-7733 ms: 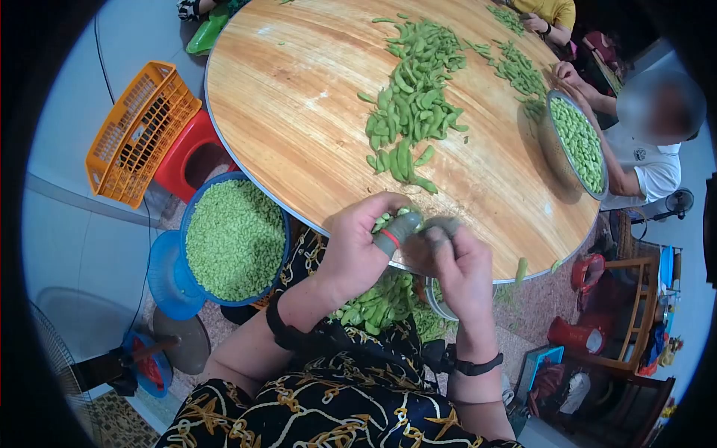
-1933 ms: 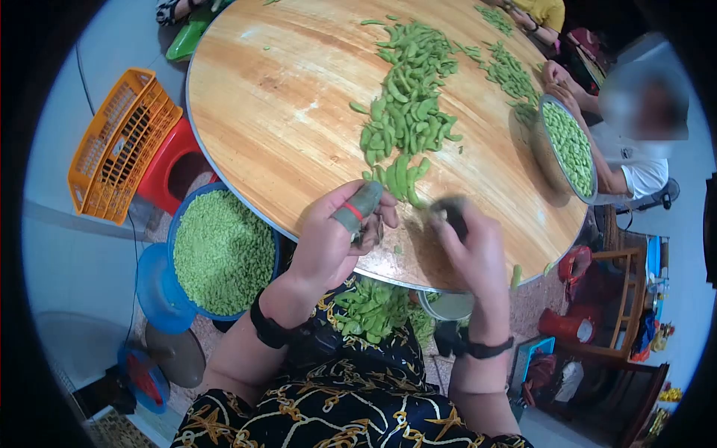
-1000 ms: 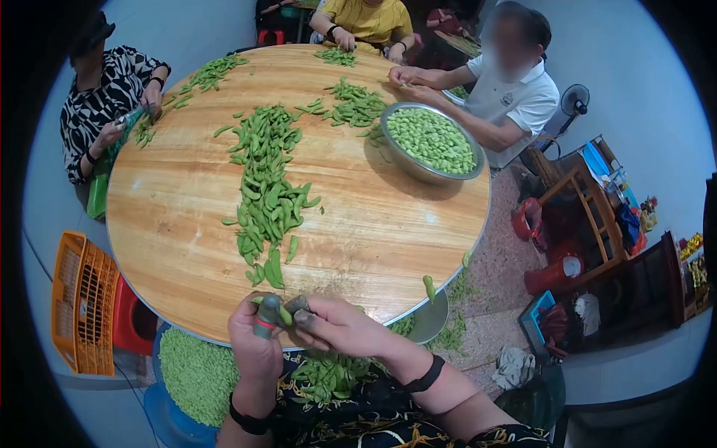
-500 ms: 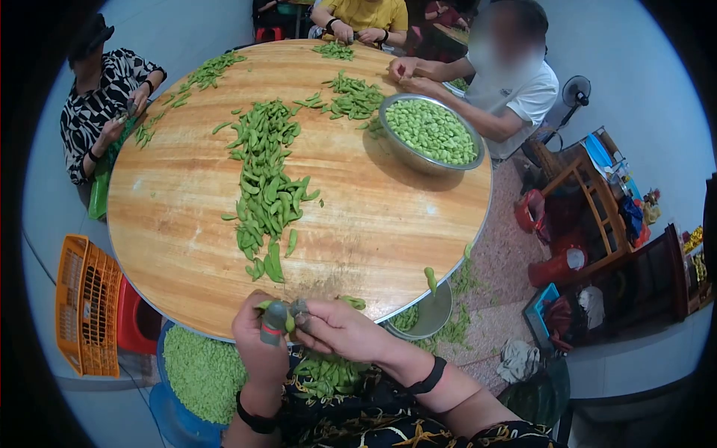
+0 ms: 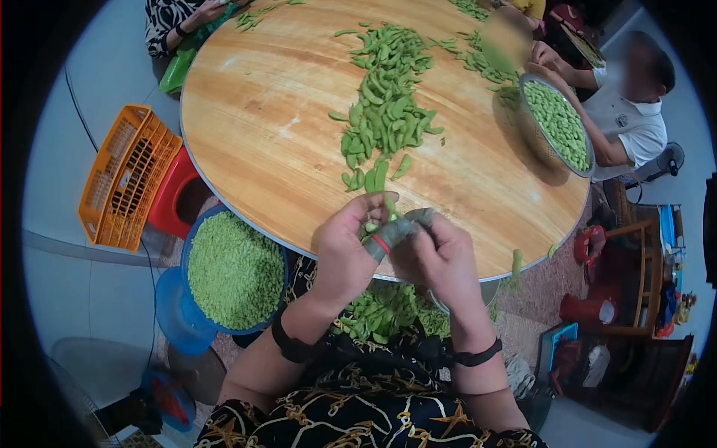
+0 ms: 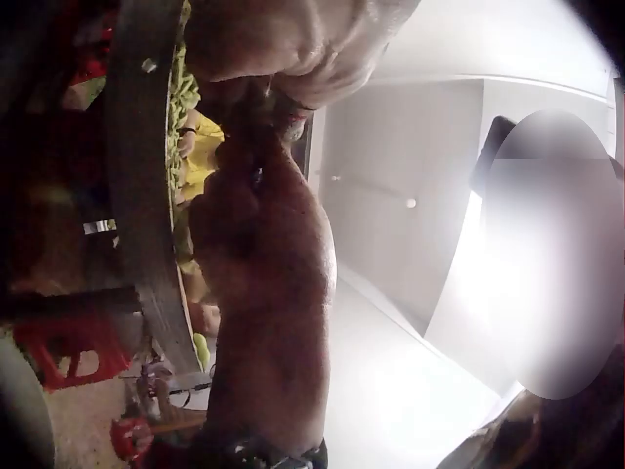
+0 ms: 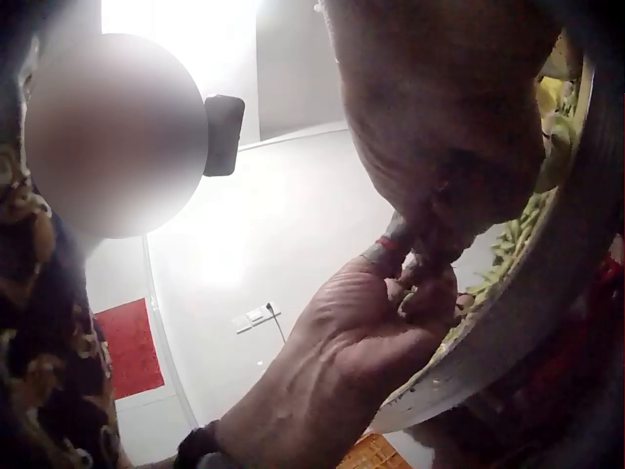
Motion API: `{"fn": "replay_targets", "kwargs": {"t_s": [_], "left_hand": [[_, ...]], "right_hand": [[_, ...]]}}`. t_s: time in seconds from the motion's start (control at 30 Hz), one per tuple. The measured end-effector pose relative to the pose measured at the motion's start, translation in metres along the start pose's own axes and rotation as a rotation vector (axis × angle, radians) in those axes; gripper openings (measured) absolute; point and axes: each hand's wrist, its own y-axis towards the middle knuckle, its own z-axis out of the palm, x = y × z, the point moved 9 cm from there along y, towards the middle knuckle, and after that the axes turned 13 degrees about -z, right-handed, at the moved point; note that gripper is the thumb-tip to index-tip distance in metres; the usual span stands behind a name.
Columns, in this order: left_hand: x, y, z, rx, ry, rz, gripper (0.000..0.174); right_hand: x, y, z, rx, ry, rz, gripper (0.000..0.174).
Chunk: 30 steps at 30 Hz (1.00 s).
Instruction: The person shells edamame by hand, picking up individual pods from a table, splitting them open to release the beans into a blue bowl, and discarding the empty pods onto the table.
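In the head view my left hand [image 5: 345, 250] holds a green soybean pod [image 5: 391, 206] upright between its curled fingers, with pale shelled beans [image 5: 370, 226] in the palm. A grey-green cover with a red band [image 5: 382, 244] sits on its thumb. My right hand [image 5: 450, 257] meets it at the thumb tip, its own covered thumb and finger pinching at the pod's lower end, which is mostly hidden. Both hands are over the near edge of the round wooden table [image 5: 261, 142]. The right wrist view shows the left hand [image 7: 361, 332] palm-up with the fingers curled.
A pile of soybean pods [image 5: 392, 104] runs across the table. More pods [image 5: 385, 310] lie at the lap below the edge. Shelled beans fill a blue basin [image 5: 286, 261] at left and a metal bowl [image 5: 534, 145] by a seated person [image 5: 627, 127]. An orange crate [image 5: 119, 175] stands left.
The hands were apart 1.9 seconds ago, then came together on a pod and have stayed together. The head view has swung from the far people back down toward the hands.
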Motion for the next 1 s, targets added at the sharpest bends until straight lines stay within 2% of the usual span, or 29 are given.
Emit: {"fn": "replay_targets", "kwargs": {"t_s": [0.03,0.07,0.1,0.13,0.17,0.2,0.23,0.3,0.33,0.4,0.43,0.5,0.57,0.63,0.67,0.73,0.87,0.93,0.97,1.0], "left_hand": [[0.005,0.002,0.0,0.029,-0.05,-0.056,0.033],[0.01,0.004,0.002,0.06,-0.101,-0.11,0.033],[0.015,0.005,0.003,0.089,-0.153,-0.166,0.033],[0.014,0.005,0.001,0.085,-0.154,-0.169,0.033],[0.016,0.005,0.006,0.172,-0.324,-0.237,0.033],[0.016,0.003,0.012,0.258,-0.494,-0.302,0.032],[0.014,0.003,0.013,0.254,-0.497,-0.302,0.032],[0.013,0.0,0.013,0.206,-0.41,-0.301,0.031],[0.012,-0.001,0.012,0.202,-0.413,-0.303,0.031],[-0.002,-0.001,0.017,0.238,0.007,-0.142,0.032],[0.001,-0.003,0.02,0.238,0.005,-0.141,0.032],[-0.004,-0.009,0.026,0.232,-0.012,-0.003,0.034],[-0.004,-0.011,0.021,0.238,0.035,-0.074,0.035],[-0.019,-0.015,0.024,0.208,0.322,0.158,0.036],[-0.016,-0.013,0.02,0.205,0.322,0.155,0.036],[-0.032,-0.032,0.034,0.275,0.677,0.597,0.037],[-0.035,-0.038,0.033,0.221,0.62,0.567,0.036],[-0.02,-0.028,0.02,0.2,0.131,0.33,0.021],[-0.02,-0.029,0.018,0.198,0.129,0.327,0.021],[0.0,-0.021,0.017,0.299,-0.201,0.039,0.016]], "right_hand": [[-0.01,-0.001,0.0,-0.025,0.106,0.108,0.011],[-0.013,-0.002,0.002,-0.026,0.227,0.155,0.014],[-0.014,-0.001,0.001,-0.02,0.229,0.16,0.014],[-0.02,-0.003,0.006,0.001,0.409,0.255,0.015],[-0.025,-0.007,0.012,0.021,0.588,0.348,0.016],[-0.025,-0.007,0.015,0.08,0.604,0.344,0.016],[-0.024,-0.007,0.015,0.084,0.604,0.347,0.016],[-0.013,0.0,0.005,0.109,0.249,0.191,0.015],[-0.014,0.002,0.005,0.114,0.249,0.194,0.015],[-0.015,0.009,-0.017,-0.125,0.296,0.138,0.015],[-0.014,0.009,-0.016,-0.124,0.294,0.137,0.015],[-0.014,0.003,0.0,-0.033,0.466,0.182,0.016],[-0.022,-0.005,0.006,-0.015,0.561,0.248,0.017],[-0.02,-0.006,0.003,-0.111,0.567,0.199,0.017],[-0.02,-0.008,0.005,-0.109,0.568,0.202,0.017],[-0.023,-0.016,0.016,-0.165,0.936,0.334,0.015],[-0.022,-0.02,0.027,-0.191,1.113,0.431,0.014],[-0.02,-0.017,0.027,-0.235,1.129,0.394,0.014],[-0.02,-0.017,0.028,-0.235,1.128,0.397,0.014],[-0.018,-0.015,0.027,-0.215,1.112,0.377,0.014]]}}
